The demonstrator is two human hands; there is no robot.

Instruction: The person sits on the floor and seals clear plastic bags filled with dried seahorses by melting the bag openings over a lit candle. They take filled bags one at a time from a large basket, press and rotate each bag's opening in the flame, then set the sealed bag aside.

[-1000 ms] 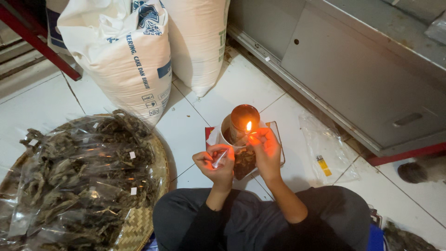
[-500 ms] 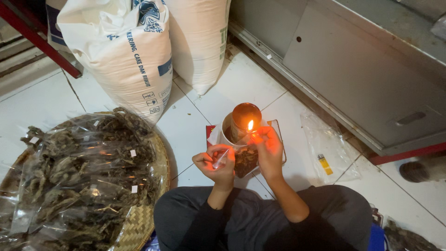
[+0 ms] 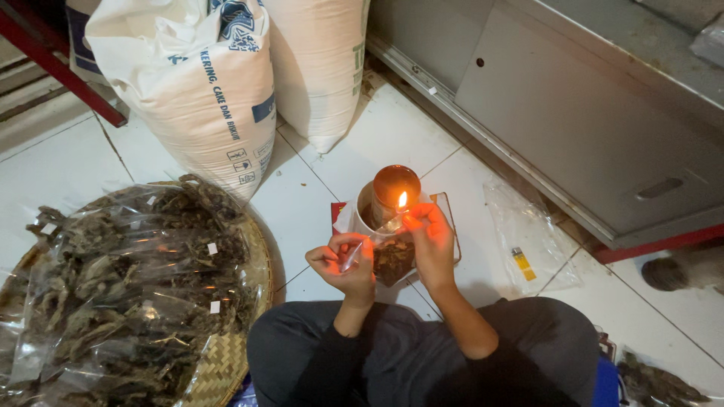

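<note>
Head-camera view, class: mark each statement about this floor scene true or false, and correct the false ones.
1. A flame burns at the candle holder. True.
2. The left hand and right hand hold a small clear packet of dark dried pieces. True.
3. The woven tray lies to the person's right. False: it lies to their left.
4. The two white sacks lie flat on the tiles. False: they stand upright.
5. A spare plastic bag lies on the tiles. True.

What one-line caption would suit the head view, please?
Seated on tiles, both hands, left hand and right hand, hold a small clear packet at a flame.
</note>
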